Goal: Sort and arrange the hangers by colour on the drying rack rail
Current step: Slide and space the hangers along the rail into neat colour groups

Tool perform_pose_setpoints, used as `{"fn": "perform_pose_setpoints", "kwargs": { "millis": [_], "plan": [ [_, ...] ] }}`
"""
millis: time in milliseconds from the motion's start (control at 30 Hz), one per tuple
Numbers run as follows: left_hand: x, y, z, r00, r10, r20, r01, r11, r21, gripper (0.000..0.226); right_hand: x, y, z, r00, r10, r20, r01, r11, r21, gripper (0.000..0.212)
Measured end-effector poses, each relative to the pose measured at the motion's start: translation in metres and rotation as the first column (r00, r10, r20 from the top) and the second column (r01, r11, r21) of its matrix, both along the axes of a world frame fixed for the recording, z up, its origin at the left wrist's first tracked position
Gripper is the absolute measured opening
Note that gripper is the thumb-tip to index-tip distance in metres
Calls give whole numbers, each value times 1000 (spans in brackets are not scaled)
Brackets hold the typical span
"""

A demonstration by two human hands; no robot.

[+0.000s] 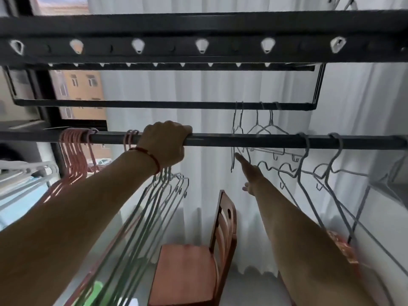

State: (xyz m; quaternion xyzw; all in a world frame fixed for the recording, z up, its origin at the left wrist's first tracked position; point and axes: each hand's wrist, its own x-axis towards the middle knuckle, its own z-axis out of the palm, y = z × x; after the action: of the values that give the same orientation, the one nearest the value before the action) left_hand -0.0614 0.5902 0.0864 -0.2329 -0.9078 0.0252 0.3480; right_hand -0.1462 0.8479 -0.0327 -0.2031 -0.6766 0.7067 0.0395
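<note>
Head view, looking up. The left hand [164,144] grips the near rail [242,141] and a bunch of green hangers [159,195] beside the pink hangers [72,155]. The right hand [248,171], fingers straight, reaches toward grey hangers [265,129] on the far rail [154,104]. Likely next: unhook one.

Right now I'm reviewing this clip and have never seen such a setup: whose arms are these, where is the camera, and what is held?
There is no machine here: a person wears a camera on the head, looking up and forward at their own two arms. The left hand has its grip curled over the dark rail of a drying rack, with a bunch of green hangers hanging below it. The right hand is open, fingers straight, reaching toward the grey hangers on the right. Pink hangers are bunched at the rail's left end. Below stands a wooden chair, in front of a white curtain.
</note>
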Motion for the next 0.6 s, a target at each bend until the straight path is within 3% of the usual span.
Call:
{"fn": "perform_pose_setpoints", "kwargs": {
  "millis": [133,233,433,600],
  "plan": [
    [1,2,-4,999,30,-12,-30,999,33,18,-29,11,4,997,28,-72,-47,960,-275,108],
    [4,7,-4,999,52,-11,-51,997,59,20,-46,22,1,995,64,-73,-87,922,-378,101],
    [4,21,-8,998,63,14,-65,992,104,20,-71,30,-4,973,232,-2,-217,909,-356,71],
    [6,29,-7,998,68,12,-69,988,135,23,-92,27,-8,972,233,-18,-233,959,-163,31]
  ]
}}
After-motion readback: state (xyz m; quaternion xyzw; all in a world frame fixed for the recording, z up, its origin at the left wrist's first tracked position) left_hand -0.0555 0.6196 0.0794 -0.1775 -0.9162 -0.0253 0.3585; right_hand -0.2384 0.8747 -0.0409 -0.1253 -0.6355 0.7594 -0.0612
